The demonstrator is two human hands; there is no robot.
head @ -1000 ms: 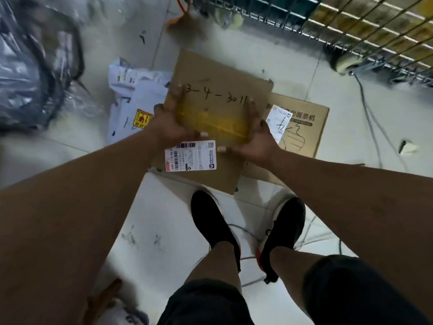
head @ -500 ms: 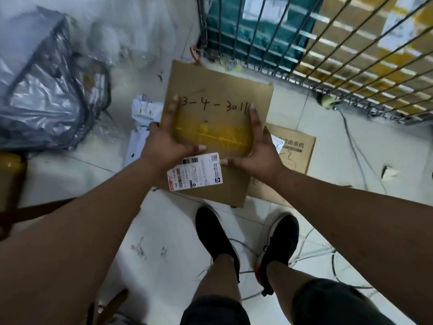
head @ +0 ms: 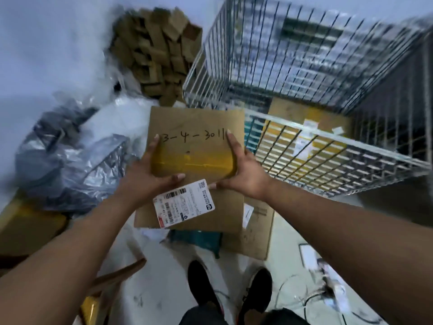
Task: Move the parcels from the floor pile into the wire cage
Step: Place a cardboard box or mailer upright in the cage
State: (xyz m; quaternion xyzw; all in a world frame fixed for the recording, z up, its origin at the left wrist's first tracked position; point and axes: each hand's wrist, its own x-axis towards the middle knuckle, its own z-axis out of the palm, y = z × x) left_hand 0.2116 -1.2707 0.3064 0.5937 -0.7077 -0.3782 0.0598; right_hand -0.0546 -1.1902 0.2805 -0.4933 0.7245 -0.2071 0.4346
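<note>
A flat brown cardboard parcel [head: 199, 127], marked 3-4-3011 with yellow tape and a white shipping label, is held up in front of me. My left hand [head: 145, 174] grips its left edge with the thumb across the top face. My right hand [head: 243, 170] grips its right edge in the same way. The wire cage [head: 328, 141] stands just to the right of the parcel, and its near rail is level with the parcel's right edge. Inside the cage lies a brown box with yellow tape [head: 309, 127].
Another flat brown box [head: 257, 231] and a teal packet [head: 196, 240] lie on the floor under the held parcel. Grey plastic bags [head: 70, 160] pile up on the left. A heap of small cardboard boxes [head: 157, 52] sits behind. Cables [head: 311, 299] trail by my feet.
Both hands have lifted the parcel off the floor to about the height of the cage rim. My view has swung up, and the cage's open top now shows.
</note>
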